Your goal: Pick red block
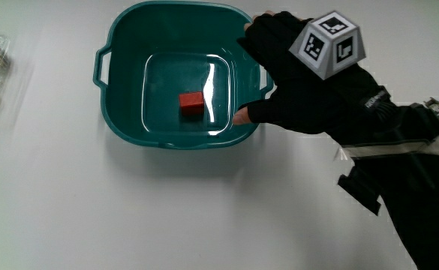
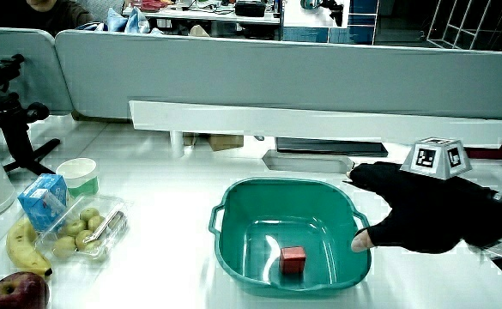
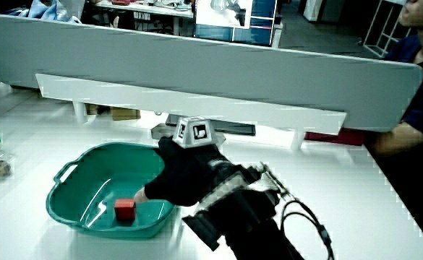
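Red block [image 1: 191, 103], probably light, rigid, graspable across opposite faces, is sitting centre-frame in teal basin [image 1: 121, 112]; hand [image 1: 298, 86] is hovering at the rim, grip spread, empty.

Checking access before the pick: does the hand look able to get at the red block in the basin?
Probably yes. The red block lies alone on the floor of the open basin, uncovered. The hand is over the basin's rim beside it, holding nothing.
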